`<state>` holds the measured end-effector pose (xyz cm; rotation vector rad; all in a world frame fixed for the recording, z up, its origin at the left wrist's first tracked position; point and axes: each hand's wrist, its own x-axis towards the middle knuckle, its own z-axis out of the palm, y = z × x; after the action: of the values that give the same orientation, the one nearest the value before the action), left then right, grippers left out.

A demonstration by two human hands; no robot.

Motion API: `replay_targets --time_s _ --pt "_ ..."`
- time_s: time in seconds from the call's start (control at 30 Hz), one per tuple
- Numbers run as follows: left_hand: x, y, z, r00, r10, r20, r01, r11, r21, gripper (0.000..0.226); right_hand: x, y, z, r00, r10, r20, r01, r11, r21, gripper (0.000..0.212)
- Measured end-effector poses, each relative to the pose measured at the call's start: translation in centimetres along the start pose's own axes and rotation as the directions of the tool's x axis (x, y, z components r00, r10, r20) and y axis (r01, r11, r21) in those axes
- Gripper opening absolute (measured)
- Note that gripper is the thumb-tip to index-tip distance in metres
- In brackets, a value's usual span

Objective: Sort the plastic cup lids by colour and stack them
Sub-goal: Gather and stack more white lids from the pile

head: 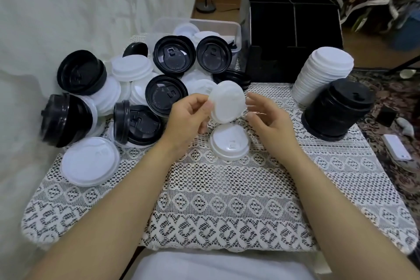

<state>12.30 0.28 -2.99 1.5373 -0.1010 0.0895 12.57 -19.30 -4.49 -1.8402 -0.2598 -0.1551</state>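
**A:** ok so what's each hand actually doing?

**B:** left hand [188, 120] has a white lid [228, 102] pinched by its left rim, thumb on one face and curled fingers on the other. it's held up on edge above the middle of the tabletop [341, 177]. right hand [268, 120] has hold of nothing, fingers loose and a bit spread, tips just beside the lid's right rim. can't tell if they touch it tbh.

**A:** anything under it?

**B:** yep, a second white lid [229, 143] lying flat on the lace cloth [227, 200], right below the held one.

**A:** and the rest?

**B:** there's a loose pile [136, 88] of black and white lids all mixed, running along the left edge up to the far-left corner. some lie flat, some are tipped on edge.

over at the right edge a white stack [322, 75] leans over against a black stack [336, 109] that sits just in front of it, also tilted.

on the far edge there's a clear tub [236, 29] with more lids in it. next to that, at the far-right corner, is a black box [295, 36] with dividers.
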Motion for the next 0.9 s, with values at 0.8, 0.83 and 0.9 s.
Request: replay_targets --time_s 0.8,0.83,0.9 --pt "1.5 -0.7 0.3 0.988 -0.111 0.105 0.107 0.993 0.047 0.019 2.0 0.6 0.7 0.973 0.079 -0.219 -0.065 0.996 0.068 0.024" --pt "1.5 -0.7 0.3 0.988 -0.113 0.103 0.110 0.993 0.041 0.016 2.0 0.6 0.7 0.972 0.086 -0.218 -0.069 0.994 0.084 0.024" --pt "1.5 -0.7 0.4 0.989 -0.111 0.098 0.108 0.993 0.039 0.013 1.9 0.6 0.6 0.973 0.087 -0.213 -0.068 0.993 0.094 0.025"
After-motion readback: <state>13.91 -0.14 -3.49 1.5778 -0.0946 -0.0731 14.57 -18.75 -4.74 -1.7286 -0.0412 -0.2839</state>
